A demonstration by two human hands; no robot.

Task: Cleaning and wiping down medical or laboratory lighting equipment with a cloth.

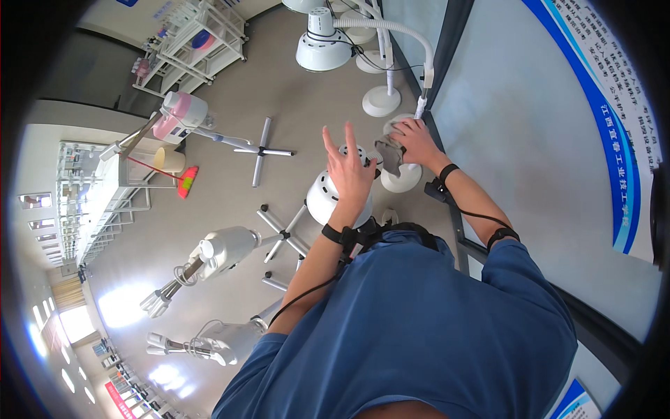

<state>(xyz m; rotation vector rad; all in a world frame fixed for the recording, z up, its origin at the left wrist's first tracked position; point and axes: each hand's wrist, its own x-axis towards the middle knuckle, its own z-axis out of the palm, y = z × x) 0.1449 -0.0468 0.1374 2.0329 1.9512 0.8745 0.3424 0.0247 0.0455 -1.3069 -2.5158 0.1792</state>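
Note:
My right hand [417, 144] is closed on a crumpled grey cloth [389, 155]. It is next to the white pole and round base [402, 179] of a floor lamp, beside the glass partition; whether the cloth touches the lamp is hard to make out. My left hand [351, 174] is raised in front of a white lamp head [321, 201], with two fingers stretched up and apart and the thumb out to the side. Nothing shows in it. Part of the lamp head is hidden behind this hand and wrist.
More white lamps [324, 50] stand ahead along the glass partition [530, 133]. Wheeled stands with white machine heads [229, 250] are on my left. Farther off are a white trolley [192, 45], a beige bin [169, 160] and a red broom [187, 181].

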